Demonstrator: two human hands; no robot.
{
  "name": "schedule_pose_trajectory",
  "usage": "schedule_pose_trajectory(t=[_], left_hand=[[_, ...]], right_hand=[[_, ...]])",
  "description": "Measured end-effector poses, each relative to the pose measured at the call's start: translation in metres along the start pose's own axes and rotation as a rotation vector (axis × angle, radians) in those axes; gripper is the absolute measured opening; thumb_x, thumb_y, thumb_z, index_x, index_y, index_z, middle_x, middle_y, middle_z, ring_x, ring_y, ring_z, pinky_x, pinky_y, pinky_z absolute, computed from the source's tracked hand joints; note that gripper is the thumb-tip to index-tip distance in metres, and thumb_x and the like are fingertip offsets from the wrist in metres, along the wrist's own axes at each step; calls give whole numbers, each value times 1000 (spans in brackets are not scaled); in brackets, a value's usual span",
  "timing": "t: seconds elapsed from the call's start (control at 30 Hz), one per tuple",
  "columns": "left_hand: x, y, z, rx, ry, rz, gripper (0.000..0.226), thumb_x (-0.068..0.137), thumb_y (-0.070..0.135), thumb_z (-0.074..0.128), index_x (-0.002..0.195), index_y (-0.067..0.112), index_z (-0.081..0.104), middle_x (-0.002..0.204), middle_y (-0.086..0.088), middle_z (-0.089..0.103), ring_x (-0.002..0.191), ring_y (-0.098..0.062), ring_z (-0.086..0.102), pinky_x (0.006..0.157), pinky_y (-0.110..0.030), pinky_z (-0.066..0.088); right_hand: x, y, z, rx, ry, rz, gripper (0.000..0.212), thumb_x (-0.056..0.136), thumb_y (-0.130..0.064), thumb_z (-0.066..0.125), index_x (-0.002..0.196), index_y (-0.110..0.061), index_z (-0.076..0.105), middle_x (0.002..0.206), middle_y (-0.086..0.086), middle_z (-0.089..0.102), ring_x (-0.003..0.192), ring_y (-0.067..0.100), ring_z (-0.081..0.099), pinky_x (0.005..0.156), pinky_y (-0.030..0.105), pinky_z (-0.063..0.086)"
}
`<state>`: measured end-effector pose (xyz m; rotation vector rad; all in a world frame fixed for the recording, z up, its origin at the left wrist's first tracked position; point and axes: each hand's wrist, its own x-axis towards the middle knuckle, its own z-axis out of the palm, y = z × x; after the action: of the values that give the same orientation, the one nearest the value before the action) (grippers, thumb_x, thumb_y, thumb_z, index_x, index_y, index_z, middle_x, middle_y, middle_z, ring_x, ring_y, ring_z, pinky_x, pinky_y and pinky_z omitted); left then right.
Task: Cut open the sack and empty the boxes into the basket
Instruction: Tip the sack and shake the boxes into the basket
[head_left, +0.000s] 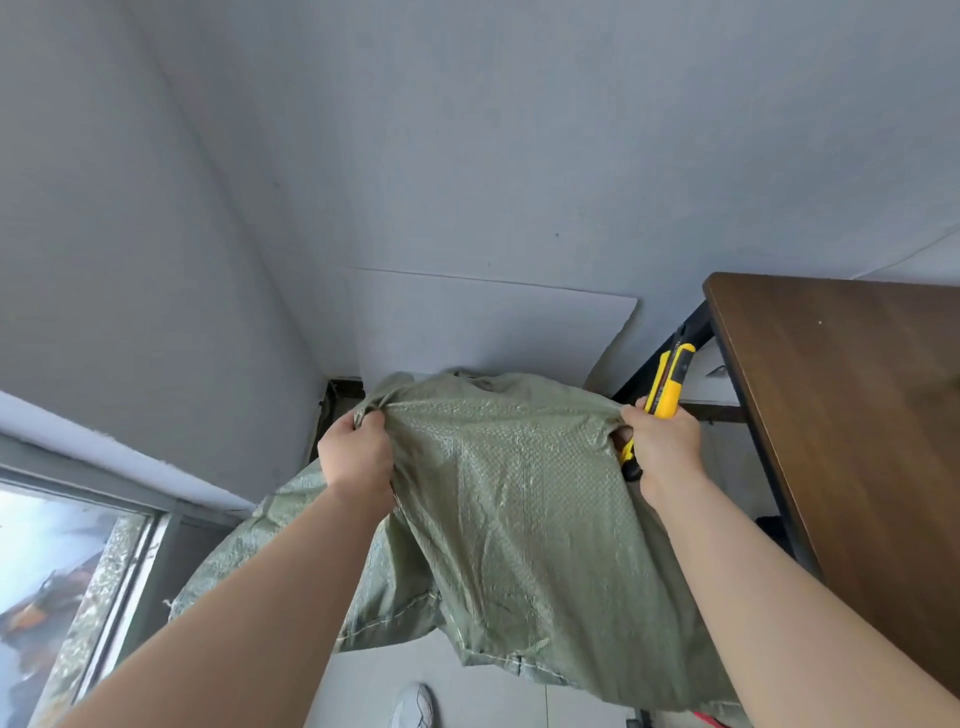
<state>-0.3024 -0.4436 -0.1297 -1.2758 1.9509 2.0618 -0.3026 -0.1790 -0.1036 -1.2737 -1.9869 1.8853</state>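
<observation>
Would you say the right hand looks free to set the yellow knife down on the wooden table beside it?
Probably not right away. The right hand grips both the yellow knife and a corner of the green sack; the wooden table is close by and bare, but the sack must be released first.

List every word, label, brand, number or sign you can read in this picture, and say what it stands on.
None can be read.
Green woven sack, held up by the left hand and right hand: no print shows.
Yellow utility knife in the right hand: no legible brand or marking.
Wooden table, wall and white shoe: no text visible.
</observation>
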Motion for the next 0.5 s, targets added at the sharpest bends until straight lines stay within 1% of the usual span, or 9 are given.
schedule_pose_trajectory(t=[0.1, 0.2, 0.3, 0.4, 0.5], left_hand=[[24, -1, 10, -8, -12, -55, 11, 87, 12, 47, 77, 15, 47, 59, 0, 37, 54, -17, 32, 53, -29, 30], [52, -3, 30, 26, -7, -30, 15, 89, 13, 47, 75, 16, 47, 57, 0, 34, 51, -17, 29, 52, -28, 27], [76, -5, 47, 59, 25, -15, 22, 90, 12, 47, 69, 16, 45, 56, -1, 32, 48, -17, 26, 49, -26, 25], [86, -21, 51, 50, 100, -106, 33, 90, 11, 47, 59, 17, 37, 56, 0, 30, 49, -16, 24, 48, -25, 23], [84, -40, 53, -9, 113, -183, 33, 90, 10, 46, 60, 20, 35, 58, 0, 27, 50, -15, 23, 48, -27, 21]], right_hand=[[16, 5, 20, -37, -1, -3, 25, 83, -1, 63, 70, -20, 53, 69, 4, 50, 60, 18, 44, 60, 30, 38], [43, 15, 40, -101, 4, -35, 23, 84, -4, 61, 71, -21, 52, 67, 1, 49, 57, 15, 43, 53, 27, 38], [69, 24, 52, -166, -23, -68, 22, 85, -4, 60, 73, -20, 52, 68, 0, 49, 59, 14, 44, 53, 26, 38], [82, 36, 57, -231, -64, -75, 25, 85, -2, 59, 70, -20, 50, 65, 1, 47, 58, 14, 42, 52, 26, 35], [86, 50, 53, -279, -68, -46, 26, 86, -2, 57, 69, -20, 50, 63, 0, 45, 53, 13, 39, 49, 25, 34]])
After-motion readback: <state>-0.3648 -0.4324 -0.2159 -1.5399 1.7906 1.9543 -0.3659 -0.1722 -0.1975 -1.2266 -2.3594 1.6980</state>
